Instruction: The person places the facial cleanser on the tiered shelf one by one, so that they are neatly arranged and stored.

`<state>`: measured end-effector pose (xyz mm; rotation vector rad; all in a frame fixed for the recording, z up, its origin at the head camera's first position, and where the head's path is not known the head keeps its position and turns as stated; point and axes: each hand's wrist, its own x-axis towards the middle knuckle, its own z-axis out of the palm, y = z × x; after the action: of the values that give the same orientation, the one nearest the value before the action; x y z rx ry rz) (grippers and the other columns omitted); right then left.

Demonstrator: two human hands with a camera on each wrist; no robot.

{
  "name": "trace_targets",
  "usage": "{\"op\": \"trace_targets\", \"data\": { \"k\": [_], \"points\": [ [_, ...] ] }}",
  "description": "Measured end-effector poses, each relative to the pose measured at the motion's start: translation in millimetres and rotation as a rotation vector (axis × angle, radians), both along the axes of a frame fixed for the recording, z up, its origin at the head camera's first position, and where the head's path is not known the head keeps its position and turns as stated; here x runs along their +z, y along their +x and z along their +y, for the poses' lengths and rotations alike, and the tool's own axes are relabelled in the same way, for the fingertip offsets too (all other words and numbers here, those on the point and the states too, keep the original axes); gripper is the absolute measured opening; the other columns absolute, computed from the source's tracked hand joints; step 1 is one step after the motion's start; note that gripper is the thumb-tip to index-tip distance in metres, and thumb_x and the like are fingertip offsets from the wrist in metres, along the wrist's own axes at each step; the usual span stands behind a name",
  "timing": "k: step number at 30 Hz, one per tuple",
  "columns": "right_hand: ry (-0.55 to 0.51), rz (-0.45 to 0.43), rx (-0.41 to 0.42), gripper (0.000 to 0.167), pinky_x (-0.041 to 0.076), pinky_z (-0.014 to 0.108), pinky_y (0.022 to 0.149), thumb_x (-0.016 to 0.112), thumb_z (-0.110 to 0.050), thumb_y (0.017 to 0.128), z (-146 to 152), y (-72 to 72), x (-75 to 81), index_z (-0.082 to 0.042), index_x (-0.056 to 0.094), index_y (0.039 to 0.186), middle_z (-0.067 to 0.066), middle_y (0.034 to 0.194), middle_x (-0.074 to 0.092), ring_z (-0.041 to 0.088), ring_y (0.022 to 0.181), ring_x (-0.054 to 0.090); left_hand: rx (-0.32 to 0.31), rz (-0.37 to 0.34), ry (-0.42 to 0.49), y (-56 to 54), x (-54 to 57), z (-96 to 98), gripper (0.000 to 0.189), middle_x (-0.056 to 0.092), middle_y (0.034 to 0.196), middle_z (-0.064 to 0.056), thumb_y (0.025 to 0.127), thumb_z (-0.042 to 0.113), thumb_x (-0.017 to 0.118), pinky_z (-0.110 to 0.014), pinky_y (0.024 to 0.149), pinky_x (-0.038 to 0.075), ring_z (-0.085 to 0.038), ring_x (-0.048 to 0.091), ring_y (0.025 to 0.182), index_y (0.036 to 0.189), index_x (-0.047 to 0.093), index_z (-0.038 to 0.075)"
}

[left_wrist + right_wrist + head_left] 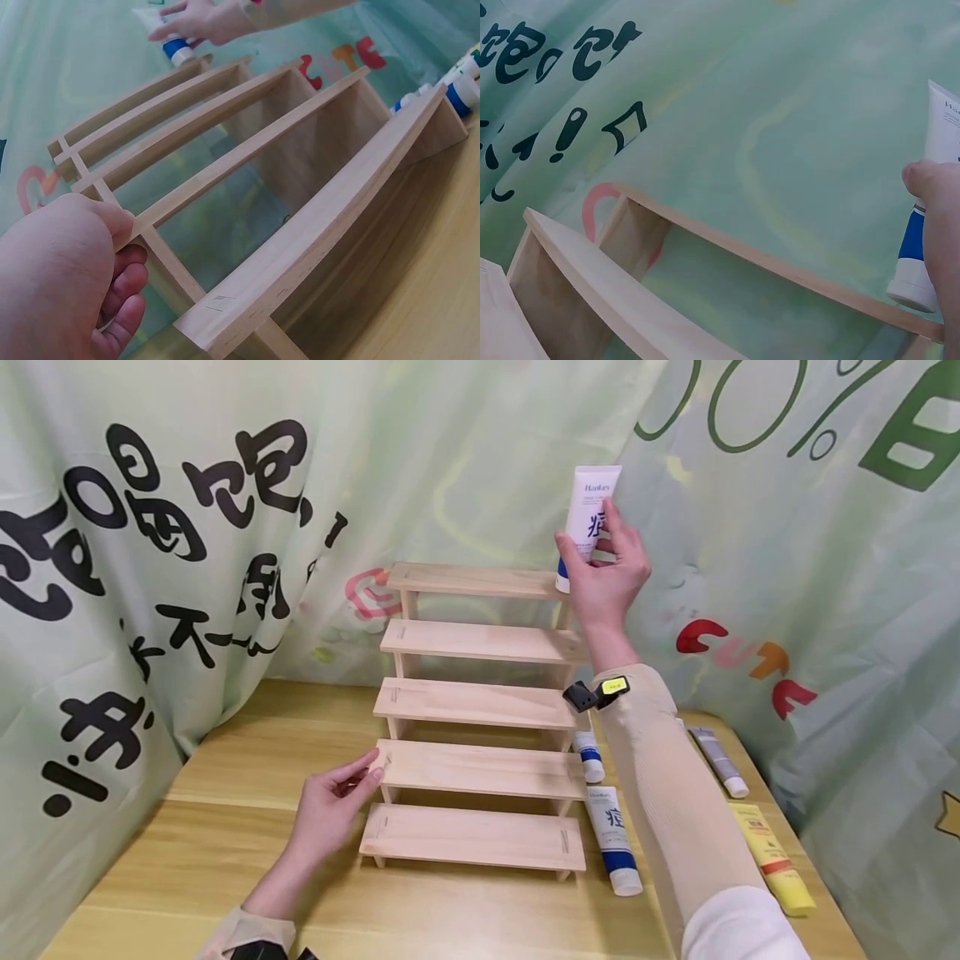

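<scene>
A wooden stepped rack [480, 768] with several shelves stands on the table. My right hand [611, 577] grips a white tube with a blue band [588, 502], cap down, at the right end of the top shelf [480, 580]. In the right wrist view the tube's white cap [913, 285] is right at that shelf's edge. My left hand [333, 802] pinches the left end of the second shelf from the bottom, thumb [112, 221] against the wood in the left wrist view.
Right of the rack lie another white and blue tube [613, 839] and a partly hidden one [589, 757]. Further right, past my right sleeve [667, 810], lie a grey tube [720, 762] and a yellow tube [772, 860]. A printed curtain [480, 460] hangs behind the table.
</scene>
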<state>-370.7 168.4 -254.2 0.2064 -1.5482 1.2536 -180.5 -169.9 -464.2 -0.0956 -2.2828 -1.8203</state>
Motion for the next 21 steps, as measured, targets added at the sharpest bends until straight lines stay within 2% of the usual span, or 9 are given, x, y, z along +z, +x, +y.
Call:
{"op": "trace_targets", "data": {
  "k": [3, 6, 12, 21],
  "points": [
    [0.008, 0.007, -0.005, 0.059, 0.06, 0.025, 0.075, 0.092, -0.009, 0.083, -2.4, 2.4, 1.6, -0.004, 0.07, 0.138, 0.018, 0.114, 0.07, 0.032, 0.086, 0.066, 0.003, 0.009, -0.005, -0.3, -0.6, 1.1, 0.034, 0.077, 0.104, -0.012, 0.099, 0.018, 0.079, -0.025, 0.075, 0.058, -0.022, 0.07, 0.089, 0.131, 0.075, 0.008],
    [0.024, 0.028, -0.001, 0.06, 0.059, 0.023, 0.073, 0.093, -0.009, 0.082, -1.0, -2.6, -0.2, -0.002, 0.07, 0.137, 0.02, 0.113, 0.07, 0.032, 0.086, 0.066, 0.004, 0.022, -0.015, -0.9, -1.3, 2.1, 0.035, 0.078, 0.105, -0.013, 0.099, 0.017, 0.079, -0.023, 0.074, 0.057, -0.021, 0.07, 0.088, 0.132, 0.074, 0.006],
    [0.035, 0.008, 0.001, 0.062, 0.058, 0.02, 0.073, 0.096, -0.018, 0.08, 3.8, -16.5, -8.1, -0.009, 0.073, 0.137, 0.01, 0.113, 0.071, 0.026, 0.085, 0.066, -0.01, 0.026, -0.005, 0.0, -1.3, 4.0, 0.034, 0.077, 0.105, -0.013, 0.099, 0.018, 0.079, -0.023, 0.073, 0.057, -0.023, 0.069, 0.088, 0.131, 0.075, 0.007],
    [0.053, -0.018, -0.024, 0.066, 0.057, 0.019, 0.074, 0.095, -0.029, 0.082, -5.6, -14.8, -11.1, -0.014, 0.07, 0.142, 0.005, 0.117, 0.069, 0.022, 0.087, 0.066, 0.011, 0.033, -0.025, -2.1, -5.9, -0.8, 0.034, 0.078, 0.106, -0.011, 0.099, 0.018, 0.078, -0.024, 0.072, 0.058, -0.031, 0.071, 0.089, 0.131, 0.075, 0.008]
  ]
}}
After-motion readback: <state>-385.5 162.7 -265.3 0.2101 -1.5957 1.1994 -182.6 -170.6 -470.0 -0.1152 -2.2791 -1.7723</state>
